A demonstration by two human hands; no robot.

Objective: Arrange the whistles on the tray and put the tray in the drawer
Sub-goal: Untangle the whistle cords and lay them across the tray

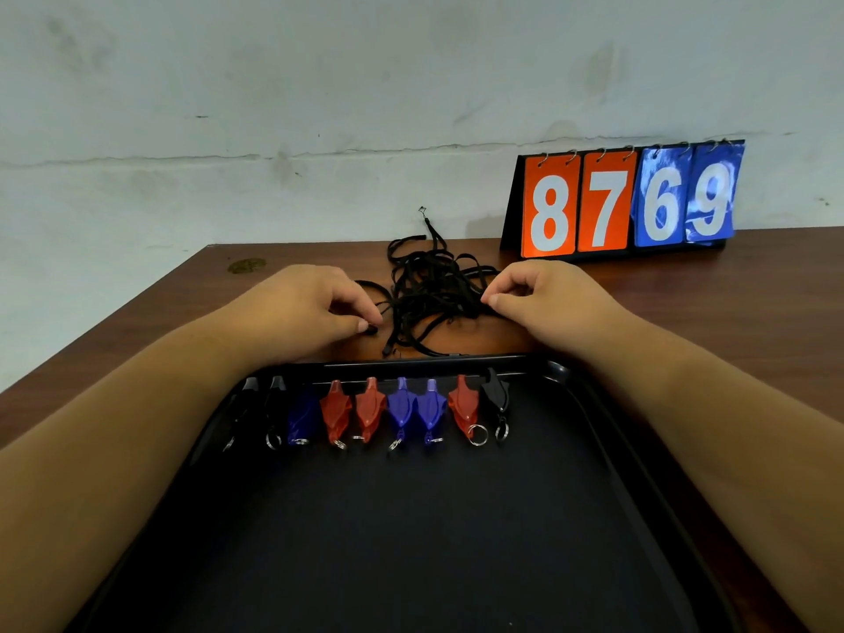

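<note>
Pinching black lanyards [434, 290] with left hand [315, 308] and right hand [543, 299], brown table [685, 303], stained wall [319, 130].

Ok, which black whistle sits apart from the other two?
The black whistle at the row's right end, beside a red whistle; the other two sit together at the left end.
</note>
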